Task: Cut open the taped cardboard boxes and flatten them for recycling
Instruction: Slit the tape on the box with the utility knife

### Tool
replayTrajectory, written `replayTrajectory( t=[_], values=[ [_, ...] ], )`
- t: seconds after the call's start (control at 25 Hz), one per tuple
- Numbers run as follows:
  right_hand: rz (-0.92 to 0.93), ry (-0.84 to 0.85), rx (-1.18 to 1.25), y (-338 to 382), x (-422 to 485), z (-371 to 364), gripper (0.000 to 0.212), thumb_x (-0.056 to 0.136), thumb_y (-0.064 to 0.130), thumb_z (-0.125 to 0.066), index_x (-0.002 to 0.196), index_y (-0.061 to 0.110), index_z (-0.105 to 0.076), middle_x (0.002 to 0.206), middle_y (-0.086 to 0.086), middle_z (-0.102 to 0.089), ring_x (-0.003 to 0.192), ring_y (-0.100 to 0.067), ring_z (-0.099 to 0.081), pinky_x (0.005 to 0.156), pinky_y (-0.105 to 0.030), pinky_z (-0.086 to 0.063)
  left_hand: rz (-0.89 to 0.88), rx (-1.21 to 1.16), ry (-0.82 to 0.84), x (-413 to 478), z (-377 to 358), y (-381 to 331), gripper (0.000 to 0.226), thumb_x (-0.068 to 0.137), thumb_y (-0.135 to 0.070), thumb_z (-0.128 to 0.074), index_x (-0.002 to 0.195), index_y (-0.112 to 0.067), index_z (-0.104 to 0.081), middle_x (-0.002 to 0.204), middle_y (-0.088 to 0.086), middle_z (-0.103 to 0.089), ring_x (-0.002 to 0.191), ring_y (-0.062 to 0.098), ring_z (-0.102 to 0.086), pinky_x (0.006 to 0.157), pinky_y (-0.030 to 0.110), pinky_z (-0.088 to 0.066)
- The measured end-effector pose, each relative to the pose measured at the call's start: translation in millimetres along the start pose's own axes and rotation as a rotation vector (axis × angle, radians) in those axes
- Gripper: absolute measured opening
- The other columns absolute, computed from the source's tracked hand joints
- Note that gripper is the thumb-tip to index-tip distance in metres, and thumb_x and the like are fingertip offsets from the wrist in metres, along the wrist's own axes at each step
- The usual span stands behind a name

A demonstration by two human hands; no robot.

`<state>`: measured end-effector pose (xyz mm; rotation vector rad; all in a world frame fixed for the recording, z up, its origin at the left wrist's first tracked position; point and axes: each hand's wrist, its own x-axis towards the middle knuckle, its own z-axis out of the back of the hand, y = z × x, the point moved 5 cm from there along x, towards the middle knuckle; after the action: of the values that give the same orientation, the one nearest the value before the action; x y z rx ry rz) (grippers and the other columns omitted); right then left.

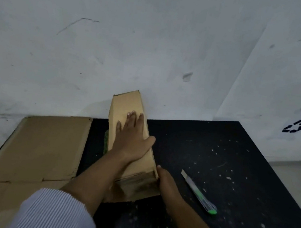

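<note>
Done so far: one flattened cardboard sheet (46, 145) lies spread at the left, partly on the black counter (225, 155) and hanging past its left edge. I take it for a box already cut open and pressed flat.
In hand now: a narrow cardboard box (128, 104) lies lengthwise in the middle of the counter, its far end near the white wall (117, 36). It keeps its height, so it does not look flattened yet.
Left hand: the left hand (132, 138) lies palm down on the box's top face with the fingers straight and spread, pressing on it.
Right hand: the right hand (166, 180) is at the box's near right corner with the thumb against the edge. I cannot tell whether its fingers grip the cardboard or only touch it.
Knife: a box cutter (198, 192) with a green end lies on the counter just right of the box, held by neither hand. The cutting on this box is probably over.
Left to do: collapse this box and lay it with the flat sheet.
Box contents: the near end looks dark and a flap seems to spread toward the person, but the inside does not show.
Other: something green (105, 142) peeks out at the box's left side. A recycling mark (294, 126) shows on the white surface at the right.
</note>
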<state>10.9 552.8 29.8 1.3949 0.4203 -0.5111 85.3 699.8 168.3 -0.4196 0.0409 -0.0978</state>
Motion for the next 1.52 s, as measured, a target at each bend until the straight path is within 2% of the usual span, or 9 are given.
replayTrajectory(
  t=[0.12, 0.28, 0.52, 0.8, 1.0, 1.12, 1.2, 1.36, 1.52],
  values=[
    [-0.024, 0.023, -0.081, -10, 21, -11, 0.081, 0.075, 0.083, -0.039, 0.124, 0.024, -0.065, 0.122, -0.001, -0.067, 0.106, -0.018, -0.065, 0.099, -0.043, -0.051, 0.027, -0.128, -0.026, -12, 9, 30, 0.090, 0.085, -0.059, -0.032, 0.160, -0.027, 0.004, 0.167, -0.003, 0.013, 0.152, 0.011, 0.014, 0.123, 0.046, 0.010],
    [-0.042, 0.066, -0.132, 8, 9, -22, 0.065, 0.093, 0.070, -0.043, 0.111, 0.014, -0.070, 0.110, -0.004, -0.070, 0.098, -0.020, -0.066, 0.092, -0.037, -0.052, 0.111, -0.333, -0.075, -32, 18, 65, 0.091, 0.077, -0.061, -0.040, 0.158, -0.042, -0.004, 0.167, -0.012, 0.005, 0.153, 0.009, 0.008, 0.122, 0.057, 0.002],
    [-0.032, 0.021, -0.094, 1, 15, -30, 0.066, 0.083, 0.071, -0.059, 0.106, 0.010, -0.070, 0.105, -0.006, -0.069, 0.094, -0.021, -0.066, 0.080, -0.035, -0.053, 0.290, -0.614, -0.197, -50, 25, 116, 0.096, 0.057, -0.067, -0.050, 0.150, -0.052, -0.028, 0.155, 0.000, -0.025, 0.144, 0.025, -0.021, 0.115, 0.050, -0.026],
    [0.152, -0.224, -0.137, 7, 5, -13, 0.049, 0.089, 0.060, -0.062, 0.103, 0.013, -0.066, 0.098, -0.001, -0.068, 0.087, -0.015, -0.064, 0.076, -0.036, -0.054, 0.239, -0.774, -0.072, -54, 2, 138, 0.091, 0.073, -0.054, -0.064, 0.155, -0.046, -0.024, 0.154, -0.008, -0.032, 0.143, 0.016, -0.034, 0.118, 0.049, -0.032],
    [0.269, -0.332, -0.324, 15, 0, -3, 0.055, 0.093, 0.055, -0.059, 0.128, 0.013, -0.055, 0.121, -0.005, -0.061, 0.105, -0.020, -0.059, 0.086, -0.035, -0.048, 0.079, -0.554, 0.065, -51, -11, 127, 0.082, 0.097, -0.039, -0.060, 0.160, -0.029, -0.009, 0.162, -0.009, -0.025, 0.144, 0.007, -0.029, 0.122, 0.039, -0.024],
    [0.306, -0.284, -0.402, 21, -4, -9, 0.061, 0.096, 0.052, -0.055, 0.142, 0.013, -0.044, 0.137, -0.007, -0.052, 0.118, -0.021, -0.054, 0.089, -0.032, -0.041, 0.136, -0.305, 0.146, -52, -26, 127, 0.091, 0.102, -0.044, -0.050, 0.158, -0.015, 0.015, 0.165, 0.004, 0.023, 0.153, 0.017, 0.005, 0.119, 0.026, -0.003],
    [0.309, -0.255, -0.434, 20, -7, -15, 0.066, 0.098, 0.052, -0.051, 0.151, 0.016, -0.034, 0.145, -0.008, -0.044, 0.124, -0.024, -0.051, 0.095, -0.035, -0.042, 0.183, -0.234, 0.167, -56, -38, 128, 0.092, 0.102, -0.049, -0.045, 0.156, -0.016, 0.021, 0.156, 0.005, 0.041, 0.152, 0.023, 0.017, 0.122, 0.032, -0.001],
    [0.466, -0.265, -0.725, 15, -19, -26, 0.064, 0.103, 0.047, -0.039, 0.157, 0.021, -0.018, 0.151, -0.008, -0.033, 0.131, -0.023, -0.045, 0.099, -0.038, -0.048, 0.118, 0.021, 0.229, -72, -64, 136, 0.090, 0.100, -0.061, -0.033, 0.156, -0.017, 0.022, 0.155, 0.005, 0.043, 0.142, 0.031, 0.040, 0.120, 0.044, 0.013],
    [0.521, -0.216, -0.937, 6, -17, -31, 0.062, 0.103, 0.045, -0.026, 0.160, 0.027, -0.009, 0.160, -0.012, -0.020, 0.144, -0.026, -0.031, 0.109, -0.042, -0.044, 0.011, 0.210, 0.169, -75, -76, 141, 0.091, 0.088, -0.072, -0.003, 0.157, -0.016, 0.018, 0.160, 0.008, 0.033, 0.145, 0.026, 0.037, 0.123, 0.046, 0.011]
  ],
)
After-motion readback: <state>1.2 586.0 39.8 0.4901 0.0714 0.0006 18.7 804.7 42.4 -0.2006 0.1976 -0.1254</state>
